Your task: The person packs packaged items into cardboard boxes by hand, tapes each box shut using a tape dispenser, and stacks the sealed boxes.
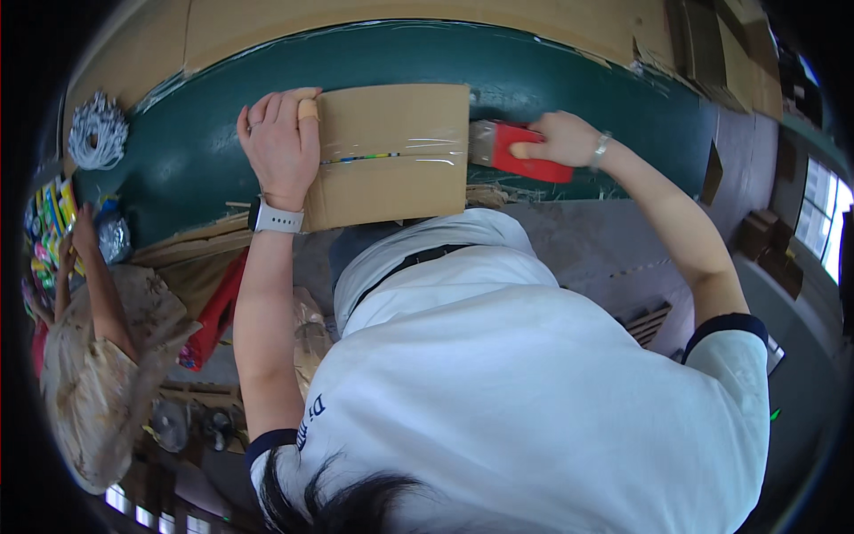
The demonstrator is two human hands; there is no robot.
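Note:
A brown cardboard box [391, 191] lies on the green work table in front of me. Clear shiny tape runs across its top, and a thin multicoloured strip shows in the seam between the flaps. My left hand [283, 147] grips the box's left end; a tan wrap covers one digit near the tip. Just past the right end of the box, my right hand [562, 140] is closed around a red tape dispenser [525, 153]. The dispenser's pale front end is close to the box's right edge; whether they touch, I cannot tell.
A coil of whitish cord [98, 133] lies on the green table [356, 53] at the far left. Beside it are colourful packets [53, 218], where a co-worker's hands [84, 233] are busy. Folded cardboard [725, 58] stands at the back right.

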